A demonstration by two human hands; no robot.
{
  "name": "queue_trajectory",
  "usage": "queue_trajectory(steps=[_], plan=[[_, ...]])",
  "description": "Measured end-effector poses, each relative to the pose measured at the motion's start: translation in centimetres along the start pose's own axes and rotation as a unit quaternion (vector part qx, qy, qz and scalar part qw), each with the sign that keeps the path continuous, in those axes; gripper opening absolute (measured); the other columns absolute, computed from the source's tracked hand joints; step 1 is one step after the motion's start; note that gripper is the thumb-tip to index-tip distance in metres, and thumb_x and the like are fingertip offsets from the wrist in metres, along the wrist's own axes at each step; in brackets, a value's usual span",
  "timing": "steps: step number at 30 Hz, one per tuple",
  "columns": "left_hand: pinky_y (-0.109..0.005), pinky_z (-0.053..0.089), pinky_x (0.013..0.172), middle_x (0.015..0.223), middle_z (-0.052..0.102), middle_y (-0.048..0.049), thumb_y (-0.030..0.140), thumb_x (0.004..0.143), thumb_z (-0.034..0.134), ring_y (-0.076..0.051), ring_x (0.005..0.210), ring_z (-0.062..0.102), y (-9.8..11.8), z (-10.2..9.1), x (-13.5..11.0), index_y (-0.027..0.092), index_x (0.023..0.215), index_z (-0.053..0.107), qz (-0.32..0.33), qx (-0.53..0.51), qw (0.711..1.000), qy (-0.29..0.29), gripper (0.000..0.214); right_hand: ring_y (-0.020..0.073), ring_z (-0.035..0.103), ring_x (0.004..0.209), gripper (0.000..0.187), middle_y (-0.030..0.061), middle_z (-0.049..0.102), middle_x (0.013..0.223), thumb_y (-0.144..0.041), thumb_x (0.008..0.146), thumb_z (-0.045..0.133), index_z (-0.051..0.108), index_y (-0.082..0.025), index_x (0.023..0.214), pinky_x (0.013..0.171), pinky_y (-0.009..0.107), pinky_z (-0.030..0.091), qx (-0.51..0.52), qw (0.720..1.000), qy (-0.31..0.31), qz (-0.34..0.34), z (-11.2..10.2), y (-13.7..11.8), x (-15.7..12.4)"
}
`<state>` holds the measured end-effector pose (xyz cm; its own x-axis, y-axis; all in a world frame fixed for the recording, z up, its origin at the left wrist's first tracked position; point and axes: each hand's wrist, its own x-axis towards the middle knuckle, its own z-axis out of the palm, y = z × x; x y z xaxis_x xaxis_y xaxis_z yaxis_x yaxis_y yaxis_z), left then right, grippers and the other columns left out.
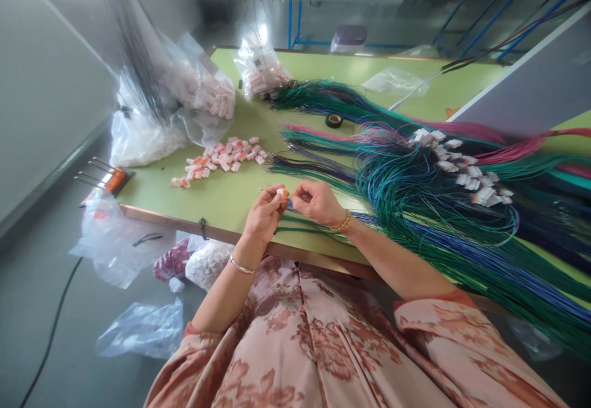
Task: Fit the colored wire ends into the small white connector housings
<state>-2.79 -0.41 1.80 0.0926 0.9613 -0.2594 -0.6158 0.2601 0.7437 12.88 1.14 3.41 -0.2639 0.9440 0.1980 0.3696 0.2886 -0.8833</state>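
My left hand (266, 212) pinches a small white-and-orange plastic connector (282, 194) between thumb and fingers, just above the table's near edge. Close beside it on the right, my right hand (318, 202) is closed in a pinch at what looks like the end of a thin wire, mostly hidden by the fingers. Beyond my left hand lies a loose pile of white-and-orange connectors (226, 157). Bundles of green and blue wires (392, 168) spread rightward across the table, passing under my right forearm. White connectors (471, 171) sit clustered on top of the wires.
Clear bags of connectors (215, 97) stand at the table's back left, with another bag (261, 72) farther right. A black tape roll (333, 120) lies near the wires. An orange-based rack with metal prongs (113, 180) sits at the left corner. Plastic bags (143, 328) lie below the table (161, 196).
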Motion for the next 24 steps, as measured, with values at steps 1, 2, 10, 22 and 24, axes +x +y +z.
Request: queue_trajectory(steps=[1, 2, 10, 22, 24], plan=[[-0.023, 0.046, 0.076, 0.080, 0.065, -0.0015, 0.018, 0.069, 0.078, -0.008, 0.072, 0.058, -0.1, 0.1, 0.0, 0.015, 0.088, 0.067, 0.011, 0.009, 1.000, 0.005, 0.022, 0.0074, 0.037, 0.051, 0.016, -0.0032, 0.049, 0.054, -0.030, 0.072, 0.058, 0.056, -0.016, 0.065, 0.049, 0.021, 0.029, 0.005, 1.000, -0.003, 0.002, 0.1, 0.1, 0.0], [-0.023, 0.046, 0.075, 0.080, 0.065, -0.0016, 0.019, 0.067, 0.080, -0.009, 0.072, 0.058, -0.3, 0.2, -0.1, 0.015, 0.087, 0.067, 0.022, 0.018, 1.000, 0.010, 0.024, 0.0075, 0.037, 0.051, 0.016, -0.0031, 0.050, 0.055, -0.031, 0.073, 0.058, 0.056, -0.016, 0.066, 0.049, 0.021, 0.030, 0.012, 1.000, -0.008, 0.004, 0.1, 0.2, 0.0], [-0.022, 0.044, 0.070, 0.072, 0.063, 0.0010, 0.026, 0.064, 0.082, -0.008, 0.068, 0.056, -1.4, 1.0, -0.5, 0.016, 0.081, 0.065, 0.084, 0.098, 0.989, 0.072, 0.026, 0.0074, 0.036, 0.052, 0.021, -0.0034, 0.049, 0.055, -0.034, 0.079, 0.056, 0.055, -0.016, 0.067, 0.051, 0.021, 0.030, -0.012, 0.999, -0.044, -0.017, 0.3, 0.9, -0.4], [-0.023, 0.044, 0.070, 0.073, 0.064, 0.0000, 0.026, 0.061, 0.082, -0.009, 0.069, 0.058, -1.7, 0.2, -0.8, 0.015, 0.081, 0.064, 0.066, 0.145, 0.983, 0.090, 0.029, 0.0089, 0.038, 0.052, 0.013, -0.0012, 0.053, 0.057, -0.025, 0.077, 0.052, 0.055, -0.017, 0.067, 0.054, 0.023, 0.028, -0.119, 0.990, -0.056, -0.057, 1.5, 1.2, -0.9], [-0.023, 0.043, 0.069, 0.072, 0.064, -0.0002, 0.026, 0.061, 0.082, -0.009, 0.068, 0.057, -1.5, 0.0, -0.9, 0.014, 0.082, 0.065, 0.054, 0.146, 0.985, 0.080, 0.029, 0.0093, 0.040, 0.054, 0.015, -0.0004, 0.056, 0.059, -0.026, 0.078, 0.052, 0.059, -0.016, 0.069, 0.056, 0.023, 0.030, -0.111, 0.987, -0.095, -0.060, 0.9, 1.3, -0.4]])
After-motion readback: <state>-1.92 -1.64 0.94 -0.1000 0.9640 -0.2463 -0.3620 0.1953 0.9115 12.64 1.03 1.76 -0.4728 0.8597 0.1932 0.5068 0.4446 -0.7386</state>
